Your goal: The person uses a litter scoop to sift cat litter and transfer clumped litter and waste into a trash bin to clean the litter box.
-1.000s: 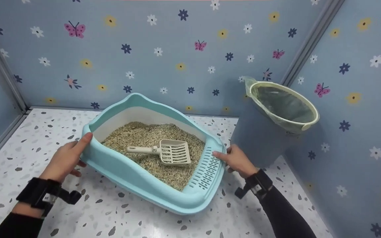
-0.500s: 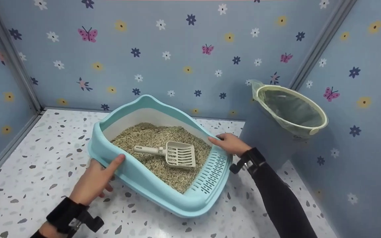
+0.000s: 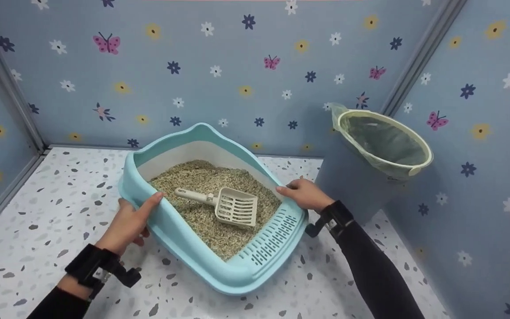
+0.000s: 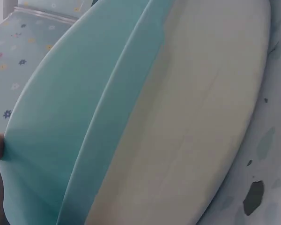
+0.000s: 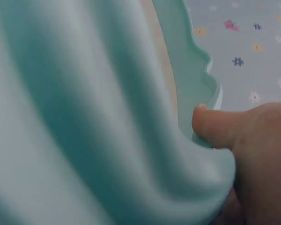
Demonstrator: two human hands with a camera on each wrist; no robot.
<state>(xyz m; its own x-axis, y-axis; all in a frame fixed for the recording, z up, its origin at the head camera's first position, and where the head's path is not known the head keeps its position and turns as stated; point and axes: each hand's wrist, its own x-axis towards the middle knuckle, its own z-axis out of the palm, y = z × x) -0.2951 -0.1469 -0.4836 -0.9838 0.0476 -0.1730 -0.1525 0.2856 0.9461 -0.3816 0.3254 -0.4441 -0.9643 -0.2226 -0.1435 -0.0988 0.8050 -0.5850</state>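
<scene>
A light-blue litter box [image 3: 179,239] with a white lower part sits on the speckled surface, full of tan granular litter [image 3: 184,173]. Lying on the litter is a beige slotted litter scoop [image 3: 195,195], its handle toward the left. My left hand [image 3: 126,226] grips the box's near left side, thumb on the outer rim and fingers lower down. On the far right rim, beside the perforated step [image 3: 277,226], my right hand [image 3: 306,195] holds on with the thumb over the edge. The right wrist view shows that thumb [image 5: 220,126] over the rim; its other fingers are mostly hidden.
A bin [image 3: 348,186] lined with a pale green bag stands right of the box, close to my right hand. Flower-and-butterfly wall panels [image 3: 219,88] enclose the back and both sides. The white speckled surface [image 3: 82,186] extends left of the box.
My left hand has shifted right along the near rim, and my right hand farther back. The litter box has turned clockwise, its front end swinging left, with the scoop turning along.
</scene>
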